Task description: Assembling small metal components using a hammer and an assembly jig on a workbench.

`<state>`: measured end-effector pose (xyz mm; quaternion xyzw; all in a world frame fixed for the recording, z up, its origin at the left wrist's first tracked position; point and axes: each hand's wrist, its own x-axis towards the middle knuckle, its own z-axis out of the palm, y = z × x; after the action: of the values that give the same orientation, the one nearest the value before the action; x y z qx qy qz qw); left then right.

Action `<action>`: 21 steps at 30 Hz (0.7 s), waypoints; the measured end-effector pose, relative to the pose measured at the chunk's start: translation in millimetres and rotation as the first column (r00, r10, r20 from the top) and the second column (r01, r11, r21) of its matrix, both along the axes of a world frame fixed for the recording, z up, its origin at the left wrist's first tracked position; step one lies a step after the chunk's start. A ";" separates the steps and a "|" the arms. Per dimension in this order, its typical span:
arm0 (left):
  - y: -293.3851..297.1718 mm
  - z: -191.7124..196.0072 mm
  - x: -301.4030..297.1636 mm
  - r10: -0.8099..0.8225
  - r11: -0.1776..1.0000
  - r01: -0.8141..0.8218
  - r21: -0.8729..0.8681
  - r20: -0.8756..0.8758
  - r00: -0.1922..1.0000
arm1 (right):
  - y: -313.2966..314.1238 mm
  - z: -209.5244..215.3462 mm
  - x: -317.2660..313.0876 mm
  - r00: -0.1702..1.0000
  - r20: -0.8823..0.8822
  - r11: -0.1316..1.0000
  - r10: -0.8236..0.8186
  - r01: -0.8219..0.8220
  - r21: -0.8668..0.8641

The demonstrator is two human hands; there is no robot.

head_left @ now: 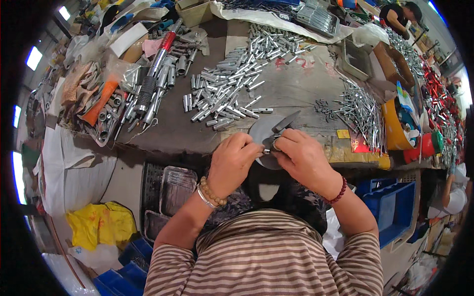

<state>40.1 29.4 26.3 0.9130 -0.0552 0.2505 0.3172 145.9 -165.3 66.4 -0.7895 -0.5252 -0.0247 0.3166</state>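
My left hand [234, 159] is closed in a pinch on a small silver metal tube [267, 151] at the table's front edge. Close beside it, my right hand [305, 154] is also closed, its fingertips meeting the same spot; what lies inside them is mostly hidden. Just beyond the fingers is a round grey metal disc [258, 129], partly covered by my hands. A dark, pointed, blade-like piece [286, 121] lies across it, its lower end close to my right fingers. Further back spreads a heap of short silver metal tubes [232, 89].
Thin metal rods [363, 111] are piled at the right, near a yellow container [395, 123]. Shafted tools and sockets [153, 84] crowd the left, with an orange-handled tool [101, 103]. Blue crates [392, 209] stand below right. Another person [397, 17] is at the far right.
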 end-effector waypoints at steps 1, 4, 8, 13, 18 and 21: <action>0.1 -0.1 -0.5 -0.006 1.000 0.006 -0.003 0.007 1.000 | 0.8 0.1 0.0 1.000 0.001 1.000 0.002 -0.002 0.009; 0.0 0.4 -1.9 0.000 1.000 0.000 0.004 -0.011 1.000 | 3.0 0.1 0.8 1.000 0.002 1.000 0.026 -0.026 -0.008; 0.8 3.4 -2.5 -0.004 1.000 0.004 0.011 -0.008 1.000 | 7.3 4.6 1.5 0.998 0.051 0.999 0.049 -0.048 -0.010; 1.6 1.7 -1.7 -0.011 1.000 0.011 0.025 0.009 1.000 | 13.7 13.7 -1.7 0.962 0.255 0.985 0.098 -0.058 -0.159; -0.2 0.3 -0.4 0.004 1.000 -0.004 0.011 0.006 1.000 | 9.7 5.9 -4.4 0.961 0.274 0.987 0.034 0.011 -0.159; 1.4 0.4 -1.5 -0.001 1.000 0.000 -0.031 -0.011 1.000 | -6.7 4.9 -3.8 0.962 0.238 0.983 -0.131 0.157 -0.092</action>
<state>38.6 30.8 26.8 0.9094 -0.0497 0.2461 0.3315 142.0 -172.0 71.2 -0.8335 -0.5002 -0.1104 0.2069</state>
